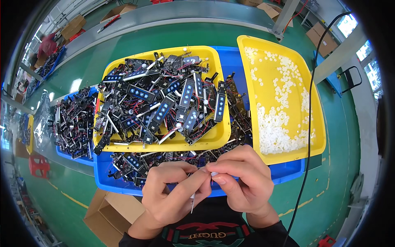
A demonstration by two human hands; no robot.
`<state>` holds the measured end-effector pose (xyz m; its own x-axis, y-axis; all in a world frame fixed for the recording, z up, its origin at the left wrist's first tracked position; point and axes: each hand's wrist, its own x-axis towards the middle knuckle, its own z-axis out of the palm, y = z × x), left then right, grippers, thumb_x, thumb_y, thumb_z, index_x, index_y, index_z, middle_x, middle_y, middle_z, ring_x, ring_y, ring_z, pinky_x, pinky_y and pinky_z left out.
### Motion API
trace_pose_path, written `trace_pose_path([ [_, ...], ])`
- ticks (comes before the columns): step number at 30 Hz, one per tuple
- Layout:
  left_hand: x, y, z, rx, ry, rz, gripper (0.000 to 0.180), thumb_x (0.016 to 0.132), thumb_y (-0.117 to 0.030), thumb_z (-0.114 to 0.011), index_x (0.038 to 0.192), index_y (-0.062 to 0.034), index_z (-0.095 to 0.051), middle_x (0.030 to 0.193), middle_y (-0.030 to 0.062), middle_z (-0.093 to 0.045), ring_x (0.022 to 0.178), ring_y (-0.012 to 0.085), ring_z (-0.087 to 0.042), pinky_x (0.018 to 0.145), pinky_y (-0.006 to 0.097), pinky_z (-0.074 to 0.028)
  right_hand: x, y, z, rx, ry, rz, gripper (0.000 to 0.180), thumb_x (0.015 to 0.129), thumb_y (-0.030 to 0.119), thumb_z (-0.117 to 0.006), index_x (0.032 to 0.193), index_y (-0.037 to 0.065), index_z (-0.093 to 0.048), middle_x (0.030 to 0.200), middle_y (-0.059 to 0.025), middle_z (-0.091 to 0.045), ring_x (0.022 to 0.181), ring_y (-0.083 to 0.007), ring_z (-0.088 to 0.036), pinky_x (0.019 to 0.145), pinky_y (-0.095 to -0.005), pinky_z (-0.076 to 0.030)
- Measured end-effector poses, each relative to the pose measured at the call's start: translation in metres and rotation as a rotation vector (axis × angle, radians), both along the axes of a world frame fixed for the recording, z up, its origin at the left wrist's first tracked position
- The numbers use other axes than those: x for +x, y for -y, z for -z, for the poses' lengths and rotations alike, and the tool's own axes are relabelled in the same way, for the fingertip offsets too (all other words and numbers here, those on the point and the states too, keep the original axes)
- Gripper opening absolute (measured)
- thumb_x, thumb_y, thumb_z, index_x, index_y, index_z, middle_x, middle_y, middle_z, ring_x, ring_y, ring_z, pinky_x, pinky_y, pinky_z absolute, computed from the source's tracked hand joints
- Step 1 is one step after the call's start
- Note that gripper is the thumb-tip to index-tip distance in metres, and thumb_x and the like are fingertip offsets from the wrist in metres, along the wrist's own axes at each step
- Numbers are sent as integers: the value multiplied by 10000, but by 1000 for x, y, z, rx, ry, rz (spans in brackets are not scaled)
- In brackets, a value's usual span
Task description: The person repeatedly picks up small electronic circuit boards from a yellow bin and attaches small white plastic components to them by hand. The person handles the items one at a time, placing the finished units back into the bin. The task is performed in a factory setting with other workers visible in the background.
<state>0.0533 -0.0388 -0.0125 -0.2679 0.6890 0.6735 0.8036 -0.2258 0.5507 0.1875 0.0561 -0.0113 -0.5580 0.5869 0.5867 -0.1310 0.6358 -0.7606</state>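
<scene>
Right hand [247, 179] pinches small white translucent plastic piece [214, 174] between thumb and forefinger, just right of left hand's [175, 193] fingertips. Left hand closed around slim white strip [192, 202]; lower end juts out, long axis near-to-far, upper end hidden.

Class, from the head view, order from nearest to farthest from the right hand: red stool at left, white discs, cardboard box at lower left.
1. White discs: in the yellow tray, ahead of the right hand.
2. Cardboard box: lower left, past the left hand.
3. Red stool: far left.
</scene>
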Motion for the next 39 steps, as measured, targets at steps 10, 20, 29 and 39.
trace_pose_path([
  [10, -14, -2, -4, -199, 262, 207, 276, 678, 16, -813, 936, -48, -739, 838, 82, -624, 712, 179, -611, 578, 263, -476, 4, -7, 5, -2, 13, -47, 234, 799, 11, -714, 1021, -17, -647, 905, -131, -639, 758, -276, -607, 647, -338, -496],
  [20, -111, 14, -23, 103, 152, -422, 165, 893, 26, -606, 1032, 48, -691, 1009, 112, -598, 902, 157, -585, 760, 239, -481, 55, -59, -1, 378, 693, 653, 313, 802, 29, -661, 1108, -16, -611, 1020, -179, -581, 958, -370, -534, 838, -417, -439],
  [29, -163, 11, 5, -127, 73, -406, 281, 895, -49, -622, 1174, -30, -648, 1106, 143, -611, 1032, 274, -599, 912, 356, -464, 57, -60, 1, 254, 748, 624, 329, 786, 24, -662, 1099, -55, -596, 1032, -172, -541, 978, -362, -514, 862, -413, -425],
  [39, -146, 18, 0, -430, 22, -441, 556, 964, -294, -553, 1426, -19, -412, 1373, 203, -522, 1366, 360, -380, 1132, 437, -271, 64, -65, 5, 226, 802, 617, 151, 812, 26, -633, 943, -35, -587, 889, -145, -518, 883, -331, -510, 786, -407, -412],
])
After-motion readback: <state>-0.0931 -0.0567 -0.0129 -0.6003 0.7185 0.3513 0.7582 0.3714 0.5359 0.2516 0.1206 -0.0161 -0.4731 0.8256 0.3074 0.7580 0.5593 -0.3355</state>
